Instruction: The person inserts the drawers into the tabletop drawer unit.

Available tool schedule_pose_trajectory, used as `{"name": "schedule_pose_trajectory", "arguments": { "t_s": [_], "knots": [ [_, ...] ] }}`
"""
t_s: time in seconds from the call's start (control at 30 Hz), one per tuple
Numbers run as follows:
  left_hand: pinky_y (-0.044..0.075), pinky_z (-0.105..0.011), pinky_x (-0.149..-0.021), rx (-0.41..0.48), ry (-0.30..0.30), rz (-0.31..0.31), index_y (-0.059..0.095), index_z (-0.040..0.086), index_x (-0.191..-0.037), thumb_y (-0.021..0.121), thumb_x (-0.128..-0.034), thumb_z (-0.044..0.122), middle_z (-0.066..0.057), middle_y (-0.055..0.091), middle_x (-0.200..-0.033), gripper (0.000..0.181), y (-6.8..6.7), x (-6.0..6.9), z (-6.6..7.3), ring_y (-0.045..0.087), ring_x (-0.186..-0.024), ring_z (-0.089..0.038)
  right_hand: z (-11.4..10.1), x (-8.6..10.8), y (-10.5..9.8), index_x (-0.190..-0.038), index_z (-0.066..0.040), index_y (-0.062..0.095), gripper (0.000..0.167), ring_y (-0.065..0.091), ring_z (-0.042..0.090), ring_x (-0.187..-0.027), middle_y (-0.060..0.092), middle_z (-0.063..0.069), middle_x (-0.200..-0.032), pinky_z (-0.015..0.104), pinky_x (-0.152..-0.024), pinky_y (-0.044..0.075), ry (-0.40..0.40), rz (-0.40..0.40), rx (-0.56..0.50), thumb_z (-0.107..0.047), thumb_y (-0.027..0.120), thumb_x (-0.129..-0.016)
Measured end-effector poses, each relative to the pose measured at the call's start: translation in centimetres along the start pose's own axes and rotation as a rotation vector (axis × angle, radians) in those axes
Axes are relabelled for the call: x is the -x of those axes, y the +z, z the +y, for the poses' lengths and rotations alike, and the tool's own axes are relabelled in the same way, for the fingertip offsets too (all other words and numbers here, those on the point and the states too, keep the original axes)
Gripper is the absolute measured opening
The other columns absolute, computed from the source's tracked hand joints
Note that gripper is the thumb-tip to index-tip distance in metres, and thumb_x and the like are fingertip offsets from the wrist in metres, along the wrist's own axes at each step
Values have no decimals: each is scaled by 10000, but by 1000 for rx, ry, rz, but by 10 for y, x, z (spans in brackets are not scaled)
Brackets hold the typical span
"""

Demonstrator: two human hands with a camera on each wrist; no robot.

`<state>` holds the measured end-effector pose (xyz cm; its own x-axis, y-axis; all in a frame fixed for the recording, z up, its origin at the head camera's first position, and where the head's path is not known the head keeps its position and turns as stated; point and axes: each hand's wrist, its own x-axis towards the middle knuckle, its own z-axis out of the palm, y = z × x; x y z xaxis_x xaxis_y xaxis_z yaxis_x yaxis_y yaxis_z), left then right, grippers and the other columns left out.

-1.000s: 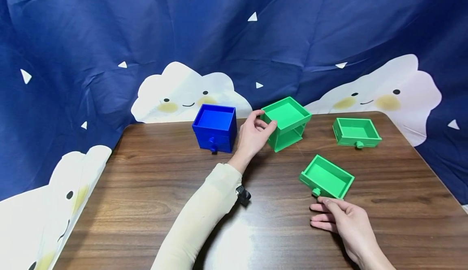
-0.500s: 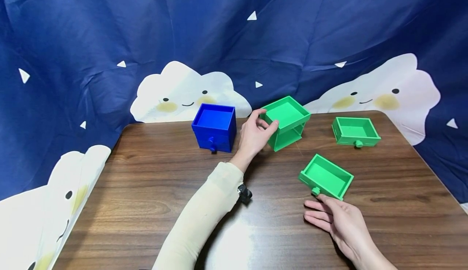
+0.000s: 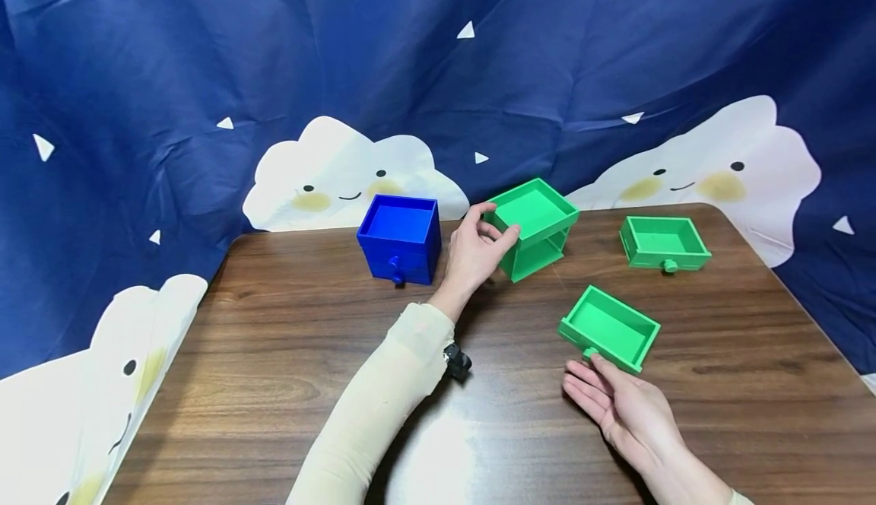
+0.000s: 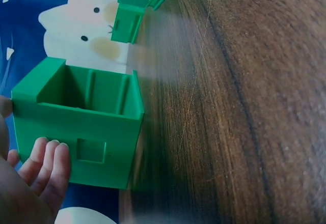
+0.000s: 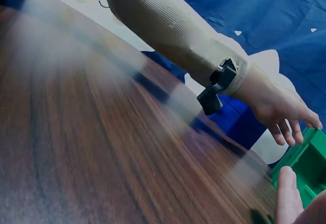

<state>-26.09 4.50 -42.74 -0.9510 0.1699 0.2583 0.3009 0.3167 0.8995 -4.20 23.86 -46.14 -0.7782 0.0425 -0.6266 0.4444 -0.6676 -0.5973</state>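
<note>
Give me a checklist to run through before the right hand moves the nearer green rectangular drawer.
1. Green box-shaped cabinet steadied: ok; the left hand holds its side.
2. Cabinet opening unblocked: ok; nothing shows inside.
3. Nearer green rectangular drawer empty: ok; its bare floor shows.
4. Right hand gripping the round green knob: not ok; its fingers extend, not curled round it. Thumb contact: cannot tell.
5. Nearer drawer lined up with the opening: not ok; it lies apart, at an angle.
6. Farther green rectangular drawer separate: ok; bare tabletop shows between.
</note>
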Motion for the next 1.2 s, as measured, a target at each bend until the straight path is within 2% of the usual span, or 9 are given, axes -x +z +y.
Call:
{"name": "schedule_pose_trajectory", "arguments": {
  "t_s": [0.23,0.5,0.77,0.9,1.03,1.2],
  "knots": [
    [531,-224,-709,2,4,3,622,148,-1454,794,-983,343,-22,725,-891,537,-1,0,-2,606,-691,-42,1,-4,4,-1093,-219,668,147,801,115,-990,812,15,-1008,293,-982,640,9,20,23,-227,530,-1144],
    [537,-223,-709,3,10,6,626,148,-1446,796,-980,344,-20,730,-891,533,-1,0,-3,612,-690,-34,0,-1,6,-1090,-188,639,157,805,123,-959,813,16,-970,303,-961,650,-15,44,19,-216,499,-1155],
    [553,-244,-760,-5,8,17,622,145,-1449,795,-981,346,-17,741,-885,538,-1,-1,-3,636,-715,-43,-6,2,1,-1179,-150,609,113,816,156,-987,837,34,-1010,333,-959,652,-126,53,145,-184,504,-1156],
    [553,-241,-761,-3,3,12,621,142,-1450,796,-983,343,-15,742,-886,538,-1,-1,-2,636,-711,-42,-6,3,-1,-1102,-145,684,167,818,169,-988,837,49,-1004,352,-957,654,-158,76,199,-155,523,-1146],
    [550,-232,-760,-3,0,6,620,148,-1452,796,-984,340,-14,741,-889,536,0,-1,-1,628,-706,-28,-8,2,-3,-1012,-183,745,245,820,160,-973,842,42,-984,361,-939,660,-182,84,235,-153,538,-1139],
    [547,-231,-754,8,-9,2,619,149,-1454,799,-982,340,-20,742,-894,539,1,0,-1,624,-704,-26,-10,1,-8,-1037,-170,727,232,821,153,-943,839,31,-966,363,-911,670,-196,67,290,-154,523,-1145]
  ]
}}
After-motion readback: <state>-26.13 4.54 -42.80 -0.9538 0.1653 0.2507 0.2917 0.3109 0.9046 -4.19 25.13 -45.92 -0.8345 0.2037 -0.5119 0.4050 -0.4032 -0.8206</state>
